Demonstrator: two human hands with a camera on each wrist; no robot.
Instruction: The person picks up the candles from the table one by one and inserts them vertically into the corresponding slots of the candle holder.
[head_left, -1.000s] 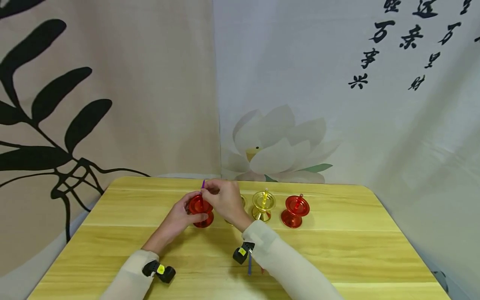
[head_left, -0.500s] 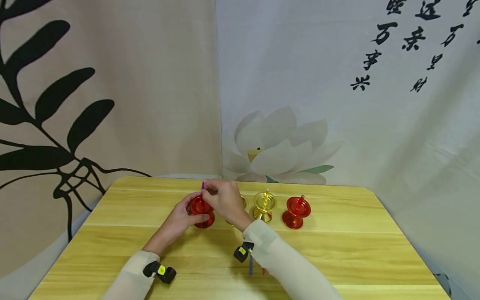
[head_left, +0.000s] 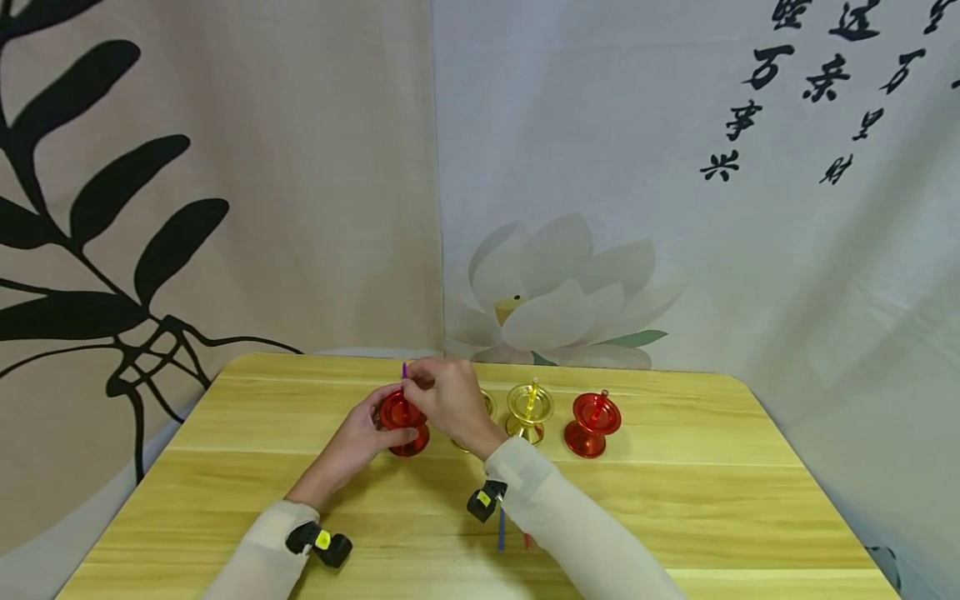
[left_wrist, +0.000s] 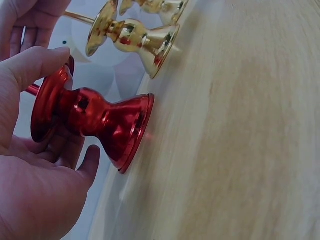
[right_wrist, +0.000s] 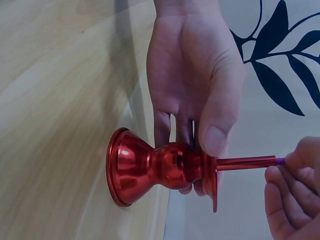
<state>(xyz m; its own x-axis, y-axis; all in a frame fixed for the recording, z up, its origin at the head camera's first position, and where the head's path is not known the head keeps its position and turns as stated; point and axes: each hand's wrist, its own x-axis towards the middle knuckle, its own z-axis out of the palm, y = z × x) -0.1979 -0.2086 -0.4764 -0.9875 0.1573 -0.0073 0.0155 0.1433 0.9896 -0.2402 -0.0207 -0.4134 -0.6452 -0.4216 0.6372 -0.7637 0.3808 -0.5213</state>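
At the back of the table stands a shiny red candlestick (head_left: 411, 442), upright on its flared base. My left hand (head_left: 360, 437) grips it by its dish (left_wrist: 44, 112), thumb on the near side and fingers behind. From the dish rises a thin red tube (right_wrist: 245, 163). Above it my right hand (head_left: 453, 404) pinches a thin purple stick (right_wrist: 280, 161) between thumb and fingertips. The stick's lower end meets the tube's top in the right wrist view. Its upper end (head_left: 405, 369) shows over the fingers in the head view.
To the right stand a gold candlestick (head_left: 528, 404) and another red candlestick (head_left: 590, 421), each with a central tube. Another gold candlestick (head_left: 489, 404) is mostly hidden behind the right hand. A blue stick (head_left: 501, 532) and a red stick (head_left: 527, 542) lie near the right sleeve.
Both hands keep their hold with almost no movement. The purple stick's top has tilted very slightly left. The head view has shifted a little.
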